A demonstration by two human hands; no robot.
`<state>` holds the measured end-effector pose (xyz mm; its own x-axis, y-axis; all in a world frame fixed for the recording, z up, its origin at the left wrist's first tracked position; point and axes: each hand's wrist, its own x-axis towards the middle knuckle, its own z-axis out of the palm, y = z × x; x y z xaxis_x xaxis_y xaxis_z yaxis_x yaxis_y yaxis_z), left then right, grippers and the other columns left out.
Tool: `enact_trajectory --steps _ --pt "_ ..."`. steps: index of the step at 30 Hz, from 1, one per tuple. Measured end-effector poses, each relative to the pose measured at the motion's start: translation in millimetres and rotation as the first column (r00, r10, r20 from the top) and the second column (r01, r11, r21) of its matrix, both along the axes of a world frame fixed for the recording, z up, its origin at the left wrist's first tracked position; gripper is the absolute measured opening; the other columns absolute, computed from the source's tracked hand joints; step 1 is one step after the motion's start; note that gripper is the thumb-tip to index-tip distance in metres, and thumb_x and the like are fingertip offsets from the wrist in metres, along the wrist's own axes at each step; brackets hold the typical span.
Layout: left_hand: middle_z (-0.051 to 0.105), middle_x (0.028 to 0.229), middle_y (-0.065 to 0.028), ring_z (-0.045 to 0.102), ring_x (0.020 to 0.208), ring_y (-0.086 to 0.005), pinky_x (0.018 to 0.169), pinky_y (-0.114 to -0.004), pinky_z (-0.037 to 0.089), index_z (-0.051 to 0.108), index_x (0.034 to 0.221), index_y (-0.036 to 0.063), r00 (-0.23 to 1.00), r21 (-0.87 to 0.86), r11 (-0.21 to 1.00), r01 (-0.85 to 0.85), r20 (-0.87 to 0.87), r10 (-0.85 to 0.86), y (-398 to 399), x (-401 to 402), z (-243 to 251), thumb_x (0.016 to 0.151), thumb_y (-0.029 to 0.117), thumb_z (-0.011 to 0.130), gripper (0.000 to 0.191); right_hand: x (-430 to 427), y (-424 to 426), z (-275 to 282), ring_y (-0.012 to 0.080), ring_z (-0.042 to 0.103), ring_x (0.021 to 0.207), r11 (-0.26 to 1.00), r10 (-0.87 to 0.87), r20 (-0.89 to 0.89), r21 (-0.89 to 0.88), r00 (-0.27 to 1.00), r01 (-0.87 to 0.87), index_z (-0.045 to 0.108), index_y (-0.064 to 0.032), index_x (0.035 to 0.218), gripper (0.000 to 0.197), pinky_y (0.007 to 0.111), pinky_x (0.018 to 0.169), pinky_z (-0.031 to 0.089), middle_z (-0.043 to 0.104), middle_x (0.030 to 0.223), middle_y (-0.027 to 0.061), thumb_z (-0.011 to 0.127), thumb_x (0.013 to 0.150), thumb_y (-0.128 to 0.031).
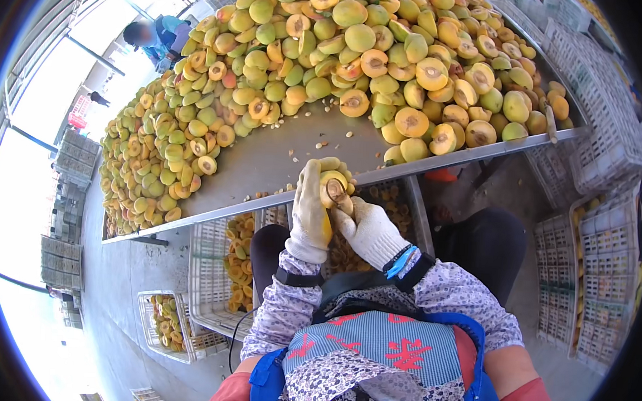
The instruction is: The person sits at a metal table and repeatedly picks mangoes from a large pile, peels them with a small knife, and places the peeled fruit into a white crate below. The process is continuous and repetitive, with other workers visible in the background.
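Note:
My gloved left hand point(311, 211) cups a halved yellow stone fruit point(331, 179), apparently a peach, with its cut face up. In my gloved right hand point(371, 227) is a small pitting tool point(332, 193). Its thin curved blade lies against the pit area of the half; the fingers hide most of the handle. Both hands meet just over the near edge of a metal table point(313, 138). Beyond them, a large heap of halved peaches point(355, 40) covers much of the tabletop. Loose kernels point(319, 145) lie scattered on the bare metal.
A wooden-handled tool point(551, 123) rests at the table's right corner. Below the edge, a white plastic crate point(208, 271) holds fruit halves; a smaller crate point(185, 350) sits left. Stacked crates point(607, 283) stand right. Another person point(164, 38) is across the table at far left.

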<state>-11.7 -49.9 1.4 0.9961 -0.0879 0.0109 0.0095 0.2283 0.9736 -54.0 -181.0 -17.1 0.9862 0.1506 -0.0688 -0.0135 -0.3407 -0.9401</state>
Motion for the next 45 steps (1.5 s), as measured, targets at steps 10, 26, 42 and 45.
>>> enact_trajectory --steps 10,26,42,45 --pt "0.061 0.107 -0.0126 0.069 0.097 -0.0234 0.082 -0.034 0.059 0.059 0.114 -0.0001 0.937 0.471 0.878 -0.081 0.337 -0.094 2.9 -3.3 4.8 0.105 0.012 0.048 0.018 1.5 1.6 -9.0 0.0453 0.069 0.091 0.994 0.011 -0.039 -0.112 0.999 -0.015 0.067 -0.0027 0.113 0.043 0.051 0.081 0.056 0.072 0.095 0.0256 0.057 0.1 -0.043" --pt "0.066 0.103 -0.0164 0.07 0.089 -0.0301 0.077 -0.038 0.06 0.059 0.118 -0.0012 1.0 -0.046 0.999 -0.023 0.02 0.024 0.7 -4.7 2.9 0.11 0.038 0.046 0.042 -4.1 19.6 -35.2 0.0338 0.072 0.09 0.922 0.03 -0.06 0.387 0.998 -0.005 0.067 0.0006 0.112 0.037 0.04 0.082 0.056 0.074 0.095 0.0213 0.059 0.102 -0.034" --pt "0.066 0.107 -0.0172 0.067 0.098 -0.0302 0.092 -0.045 0.059 0.059 0.118 -0.0022 0.997 -0.203 0.976 -0.076 -0.04 0.069 3.6 -7.8 -5.5 0.109 0.035 0.047 0.04 -4.6 15.1 -37.8 0.0263 0.07 0.086 0.959 0.055 -0.066 0.281 0.996 -0.035 0.066 0.0021 0.116 0.038 0.038 0.079 0.056 0.072 0.092 0.0135 0.058 0.103 -0.032" --pt "0.064 0.107 -0.0161 0.066 0.098 -0.029 0.095 -0.048 0.057 0.058 0.116 -0.0006 0.997 -0.207 0.976 -0.072 0.017 0.077 0.8 -10.2 -9.4 0.11 0.035 0.045 0.039 -10.2 17.2 -32.0 0.0174 0.063 0.071 0.926 0.056 -0.013 0.374 0.998 -0.048 0.065 0.0006 0.109 0.038 0.034 0.066 0.054 0.067 0.082 0.0068 0.057 0.106 -0.037"
